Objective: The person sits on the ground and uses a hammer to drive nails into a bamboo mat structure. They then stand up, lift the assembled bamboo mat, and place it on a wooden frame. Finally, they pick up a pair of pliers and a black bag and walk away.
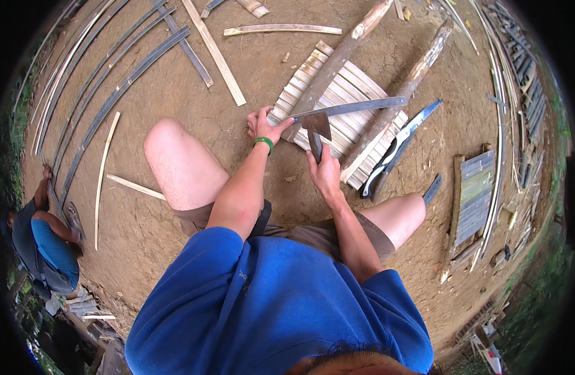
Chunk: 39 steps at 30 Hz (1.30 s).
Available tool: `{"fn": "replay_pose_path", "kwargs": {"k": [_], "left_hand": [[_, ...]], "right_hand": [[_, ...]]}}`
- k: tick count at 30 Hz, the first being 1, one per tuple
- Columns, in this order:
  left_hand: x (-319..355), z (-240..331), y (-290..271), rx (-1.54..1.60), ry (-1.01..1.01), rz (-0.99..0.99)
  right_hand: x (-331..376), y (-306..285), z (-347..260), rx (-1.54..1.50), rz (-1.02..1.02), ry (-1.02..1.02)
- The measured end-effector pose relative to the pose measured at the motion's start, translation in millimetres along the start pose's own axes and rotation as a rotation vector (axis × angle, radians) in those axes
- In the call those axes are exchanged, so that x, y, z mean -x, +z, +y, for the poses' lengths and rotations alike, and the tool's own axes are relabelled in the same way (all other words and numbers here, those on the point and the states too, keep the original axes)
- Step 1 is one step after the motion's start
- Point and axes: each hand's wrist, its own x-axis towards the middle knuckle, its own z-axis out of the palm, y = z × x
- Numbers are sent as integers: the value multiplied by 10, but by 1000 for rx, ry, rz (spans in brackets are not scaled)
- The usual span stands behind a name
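My left hand (270, 129), with a green band at its wrist, is closed on the near end of a dark bamboo strip (368, 105). The strip reaches right across two logs and a panel of pale split-bamboo slats (348, 81). My right hand (327, 173) grips the dark handle of a broad-bladed chopping knife (318, 125). Its brown, worn blade is up against the strip, just right of my left fingers; I cannot tell whether it has cut in. A saw (387, 156) with a black-and-white handle lies right of the panel.
The left log (328, 69) and right log (418, 65) lie over the panel. Long bamboo strips (122, 87) stretch across the dirt at left, where another person (47, 240) crouches. A smaller slat panel (476, 197) lies at right, with stacked dark pieces (532, 103) beyond.
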Motion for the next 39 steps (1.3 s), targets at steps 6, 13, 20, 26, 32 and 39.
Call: {"fn": "replay_pose_path", "kwargs": {"k": [6, 13, 20, 26, 32, 39], "left_hand": [[-176, -416, 233, 320, 17, -163], [-56, -316, 318, 500, -9, -103], [-107, -366, 294, 534, 32, -134], [-164, -391, 278, 573, -3, -197], [-152, -413, 337, 537, 51, -145], [-142, -337, 236, 516, 4, -176]], "right_hand": [[-124, -61, -219, 169, -57, -96], [-162, -165, -385, 236, -106, -111], [-133, -179, -285, 234, -72, -87], [-154, -254, -519, 218, -42, -149], [-219, 21, -196, 368, -150, -137], [-162, -123, -603, 61, 51, -271]]}}
